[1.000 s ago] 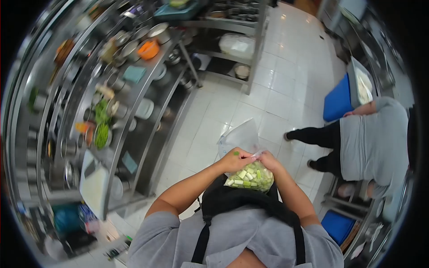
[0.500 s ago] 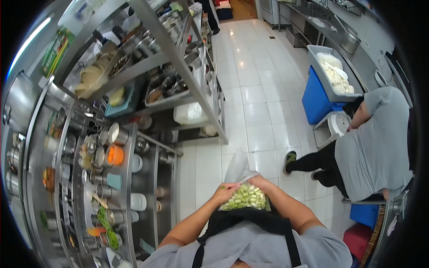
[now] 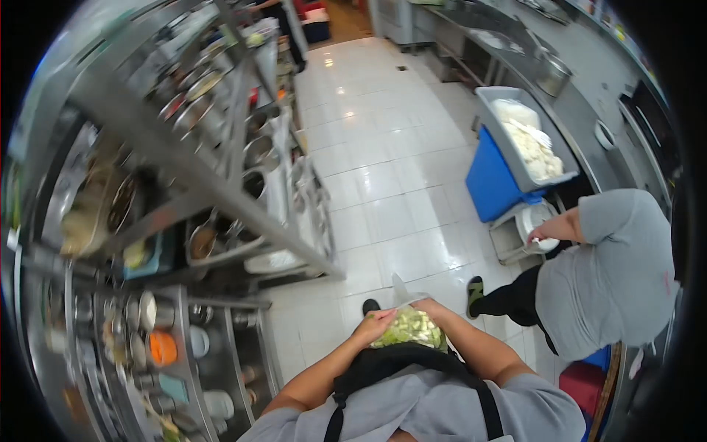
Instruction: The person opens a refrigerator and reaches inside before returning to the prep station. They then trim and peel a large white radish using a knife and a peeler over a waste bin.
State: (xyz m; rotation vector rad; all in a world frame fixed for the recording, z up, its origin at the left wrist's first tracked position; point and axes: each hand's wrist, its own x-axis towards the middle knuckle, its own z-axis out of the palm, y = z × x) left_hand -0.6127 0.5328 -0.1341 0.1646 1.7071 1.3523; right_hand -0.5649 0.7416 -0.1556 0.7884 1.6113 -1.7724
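A clear plastic bag (image 3: 406,328) filled with chopped pale-green vegetable pieces hangs against my black apron. My left hand (image 3: 376,323) is closed on the bag's left upper side. At the right upper side, my right hand (image 3: 428,309) is closed on the gathered plastic. The loose top of the bag sticks up between both hands. Some fingertips are hidden by the plastic.
A steel shelf rack (image 3: 213,177) with pots and trays stands at left, above a lower counter holding an orange container (image 3: 163,348). A co-worker (image 3: 600,272) stands at right beside a grey tub (image 3: 508,140) on a blue bin (image 3: 487,177). White floor tiles (image 3: 390,162) stretch ahead.
The view has moved forward and turned, so the rack looms closer at left. The bag's loose top looks shorter and narrower. The co-worker's arm has shifted at the white stool.
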